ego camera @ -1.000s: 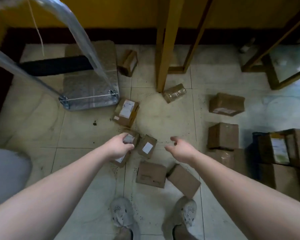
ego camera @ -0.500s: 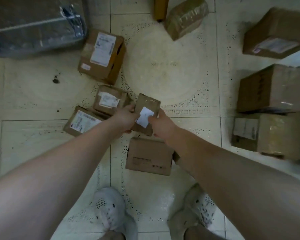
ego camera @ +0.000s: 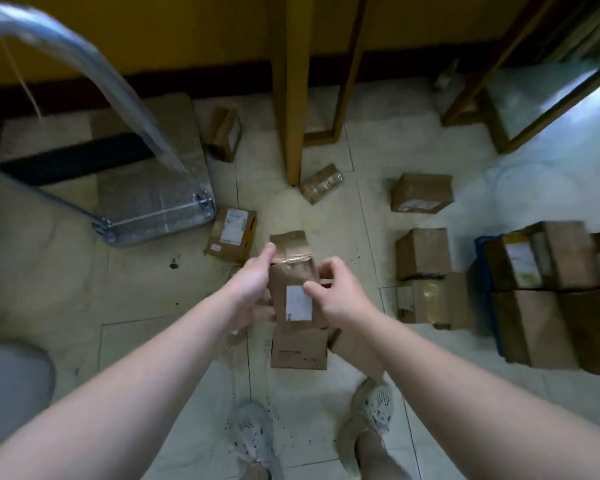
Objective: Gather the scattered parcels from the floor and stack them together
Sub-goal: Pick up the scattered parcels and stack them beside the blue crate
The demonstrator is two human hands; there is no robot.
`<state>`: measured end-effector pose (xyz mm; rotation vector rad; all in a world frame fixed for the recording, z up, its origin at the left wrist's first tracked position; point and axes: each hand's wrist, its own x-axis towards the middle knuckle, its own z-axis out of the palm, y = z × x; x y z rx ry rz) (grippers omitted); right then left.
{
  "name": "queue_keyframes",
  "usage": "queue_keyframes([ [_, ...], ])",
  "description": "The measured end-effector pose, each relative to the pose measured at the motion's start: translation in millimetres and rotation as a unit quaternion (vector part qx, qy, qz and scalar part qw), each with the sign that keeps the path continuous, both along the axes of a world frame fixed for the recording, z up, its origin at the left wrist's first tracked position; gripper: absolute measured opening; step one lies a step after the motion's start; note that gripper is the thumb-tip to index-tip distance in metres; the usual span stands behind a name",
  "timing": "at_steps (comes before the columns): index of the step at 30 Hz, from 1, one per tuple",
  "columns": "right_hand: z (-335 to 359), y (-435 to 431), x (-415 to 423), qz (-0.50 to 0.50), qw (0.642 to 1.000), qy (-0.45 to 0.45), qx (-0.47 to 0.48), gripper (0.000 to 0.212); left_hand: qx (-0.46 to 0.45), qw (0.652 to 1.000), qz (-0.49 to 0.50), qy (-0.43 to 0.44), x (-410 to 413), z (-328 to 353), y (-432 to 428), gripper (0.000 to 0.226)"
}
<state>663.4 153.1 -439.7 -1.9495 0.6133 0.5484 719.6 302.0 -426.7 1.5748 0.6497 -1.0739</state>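
Both hands — left hand [ego camera: 253, 289], right hand [ego camera: 340, 299] — grip taped cardboard parcels [ego camera: 293, 271], fingers curled.

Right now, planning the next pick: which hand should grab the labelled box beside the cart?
Left, probably. The left hand is nearest the labelled box; the right hand grips the small parcel on its far side and would have to cross over.

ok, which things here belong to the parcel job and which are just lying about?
Job: held parcel in left hand and right hand; labelled parcel; taped parcel; flat parcel; loose boxes; stack on the right.
Lying about: cart; post; shoes.
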Motion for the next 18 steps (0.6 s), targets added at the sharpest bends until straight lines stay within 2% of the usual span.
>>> queue_keyframes([
  [2, 62.4, 2.5, -6.5, -0.035, 0.999, -0.032, 0.014, 0.011, 0.006, 0.999, -0.03, -0.043, 1.9, 59.8, -1.1, 0.047],
  [4, 115.2, 1.6, -13.4, -0.094, 0.993, -0.063, 0.034, 0.019, 0.004, 0.995, -0.052, -0.08, 0.5, 112.1, -6.8, 0.041],
  [6, 163.8, -6.2, -19.8, -0.142, 0.987, -0.064, 0.04, 0.018, -0.002, 0.989, -0.076, -0.127, -2.6, 159.6, -16.7, 0.038],
  [7, 185.4, -12.2, -23.0, -0.159, 0.985, -0.045, 0.054, 0.023, -0.008, 0.985, -0.08, -0.151, -4.9, 183.0, -22.2, 0.039],
  [10, 241.3, -38.0, -36.0, -0.182, 0.973, 0.023, 0.137, 0.055, -0.07, 0.974, -0.075, -0.201, -16.4, 245.5, -41.9, 0.043],
  [12, 270.2, -59.3, -49.1, -0.201, 0.967, -0.009, 0.159, 0.06, -0.109, 0.967, -0.081, -0.216, -29.7, 280.7, -57.3, 0.044],
  [16, 315.5, -106.3, -90.1, -0.23, 0.965, -0.105, 0.071, 0.058, -0.096, 0.954, -0.116, -0.259, -58.6, 331.7, -99.4, 0.037],
  [18, 333.3, -132.3, -119.0, -0.21, 0.967, -0.144, 0.009, 0.06, -0.07, 0.948, -0.156, -0.268, -81.0, 353.4, -128.2, 0.05],
])
